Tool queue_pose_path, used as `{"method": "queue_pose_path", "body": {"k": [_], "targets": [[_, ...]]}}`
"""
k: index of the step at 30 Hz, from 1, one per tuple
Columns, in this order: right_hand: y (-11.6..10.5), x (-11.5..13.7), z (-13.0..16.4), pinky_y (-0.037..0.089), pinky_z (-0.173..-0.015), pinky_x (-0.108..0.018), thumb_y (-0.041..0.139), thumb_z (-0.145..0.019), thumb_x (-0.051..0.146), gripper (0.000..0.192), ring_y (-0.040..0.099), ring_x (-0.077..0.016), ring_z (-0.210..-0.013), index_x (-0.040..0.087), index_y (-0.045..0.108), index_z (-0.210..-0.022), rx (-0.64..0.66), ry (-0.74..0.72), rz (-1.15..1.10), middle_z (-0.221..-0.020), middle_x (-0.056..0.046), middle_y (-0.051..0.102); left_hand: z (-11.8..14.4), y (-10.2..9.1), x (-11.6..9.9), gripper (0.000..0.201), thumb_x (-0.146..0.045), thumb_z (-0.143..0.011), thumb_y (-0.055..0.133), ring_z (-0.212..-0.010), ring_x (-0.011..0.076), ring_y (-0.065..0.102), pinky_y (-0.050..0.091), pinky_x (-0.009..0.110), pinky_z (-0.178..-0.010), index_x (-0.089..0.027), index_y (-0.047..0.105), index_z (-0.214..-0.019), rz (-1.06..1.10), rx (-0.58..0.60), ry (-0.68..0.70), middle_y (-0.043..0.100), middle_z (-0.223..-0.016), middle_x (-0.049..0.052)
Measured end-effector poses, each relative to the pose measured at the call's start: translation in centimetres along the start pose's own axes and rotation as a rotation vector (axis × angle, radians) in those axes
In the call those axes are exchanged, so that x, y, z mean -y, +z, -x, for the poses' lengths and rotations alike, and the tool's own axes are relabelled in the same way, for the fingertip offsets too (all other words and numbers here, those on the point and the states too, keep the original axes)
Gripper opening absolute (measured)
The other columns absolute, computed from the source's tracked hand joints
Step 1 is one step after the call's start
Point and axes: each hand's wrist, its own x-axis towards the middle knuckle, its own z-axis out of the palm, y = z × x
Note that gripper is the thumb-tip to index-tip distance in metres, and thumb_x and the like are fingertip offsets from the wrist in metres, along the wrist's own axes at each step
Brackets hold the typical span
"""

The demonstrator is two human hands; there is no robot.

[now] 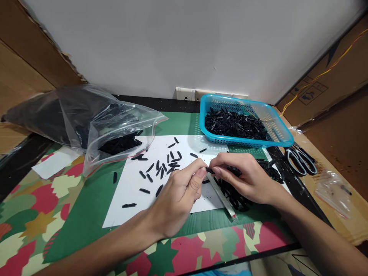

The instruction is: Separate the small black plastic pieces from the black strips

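Between my two hands is a small black strip-shaped piece [209,170], pinched at its left end by my left hand [181,191] and at its right end by my right hand [244,174]. Both hands are closed, thumb against forefinger, above a white sheet of paper [115,214]. Loose black pieces [144,190] of the same sort lie scattered on the paper to the left. Under and behind my right hand is a heap of black pieces [234,195], partly hidden by it. A narrow whitish strip [222,197] lies beside that heap.
A blue plastic basket [247,142] full of black pieces stands at the back right. At the left lies a clear zip bag [94,126] with more pieces. Scissors [300,161] and a small clear bag [335,193] rest on cardboard at the right.
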Motion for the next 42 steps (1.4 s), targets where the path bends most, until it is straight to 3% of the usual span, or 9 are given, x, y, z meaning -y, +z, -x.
{"method": "queue_pose_path", "body": {"k": [4,9,15,23,28,31,37,42], "targets": [[0.0,0.0,-0.1,0.045,-0.068,-0.022,0.056,-0.106,0.018,0.015,0.058,-0.0116,-0.07,0.016,0.068,-0.098,0.013,-0.031,0.04,-0.083,-0.002,0.068,-0.1,-0.2,-0.1,0.034,-0.045,-0.112,0.037,-0.051,0.0099,0.034,0.032,0.023,-0.051,-0.023,0.051,-0.091,-0.107,0.051,0.008,0.036,-0.058,-0.009],[0.3,-0.1,0.0,0.042,-0.058,-0.023,0.064,-0.097,0.013,0.012,0.054,-0.0105,-0.058,0.016,0.072,-0.089,-0.074,-0.095,0.059,-0.069,0.001,0.064,0.0,0.1,-0.5,0.035,-0.044,-0.111,0.038,-0.051,0.0109,0.033,0.029,0.025,-0.05,-0.022,0.054,-0.09,-0.105,0.018,0.029,0.036,-0.057,-0.009],[0.3,-0.2,0.1,0.048,-0.06,-0.024,0.066,-0.093,0.013,0.015,0.059,-0.0122,-0.06,0.018,0.07,-0.08,-0.229,0.041,-0.057,-0.069,0.0,0.067,0.1,0.2,-0.3,0.034,-0.046,-0.111,0.038,-0.049,0.011,0.029,0.026,0.026,-0.049,-0.022,0.055,-0.094,-0.007,0.005,0.038,0.031,-0.056,-0.01],[-0.1,0.5,-0.1,0.048,-0.064,-0.021,0.064,-0.1,0.017,0.014,0.062,-0.0106,-0.066,0.016,0.073,-0.089,-0.036,0.074,-0.195,-0.076,0.0,0.071,0.1,0.3,0.1,0.035,-0.047,-0.111,0.038,-0.05,0.0109,0.031,0.028,0.025,-0.051,-0.023,0.051,-0.088,-0.04,-0.014,0.047,0.034,-0.056,-0.009],[-0.1,0.4,-0.3,0.048,-0.064,-0.023,0.063,-0.102,0.019,0.018,0.063,-0.0118,-0.066,0.016,0.074,-0.089,0.015,0.101,-0.241,-0.077,-0.001,0.072,0.0,0.2,-0.2,0.035,-0.043,-0.111,0.039,-0.052,0.0107,0.031,0.027,0.025,-0.052,-0.023,0.047,-0.083,-0.064,-0.01,0.066,0.034,-0.058,-0.009],[0.1,0.1,-0.3,0.045,-0.062,-0.025,0.064,-0.1,0.016,0.017,0.059,-0.012,-0.064,0.016,0.076,-0.088,0.014,0.046,-0.217,-0.073,-0.001,0.07,-0.1,0.0,-0.1,0.035,-0.043,-0.112,0.039,-0.054,0.0104,0.033,0.029,0.025,-0.053,-0.023,0.046,-0.083,-0.094,0.007,0.073,0.036,-0.061,-0.008],[1.1,-0.1,-0.2,0.033,-0.051,-0.026,0.066,-0.086,0.006,0.02,0.041,-0.0093,-0.053,0.016,0.074,-0.07,-0.102,-0.002,-0.13,-0.058,0.003,0.052,-0.1,-0.2,0.3,0.035,-0.043,-0.112,0.038,-0.056,0.01,0.034,0.031,0.025,-0.055,-0.022,0.048,-0.085,-0.149,0.054,0.089,0.037,-0.064,-0.008],[1.6,0.1,-0.4,0.037,-0.051,-0.025,0.065,-0.083,0.006,0.02,0.044,-0.0091,-0.052,0.017,0.073,-0.069,-0.233,-0.005,-0.05,-0.058,0.003,0.055,-0.2,-0.2,0.4,0.036,-0.045,-0.112,0.039,-0.052,0.0094,0.031,0.028,0.024,-0.052,-0.023,0.048,-0.085,-0.099,0.037,0.068,0.034,-0.062,-0.009]]}}
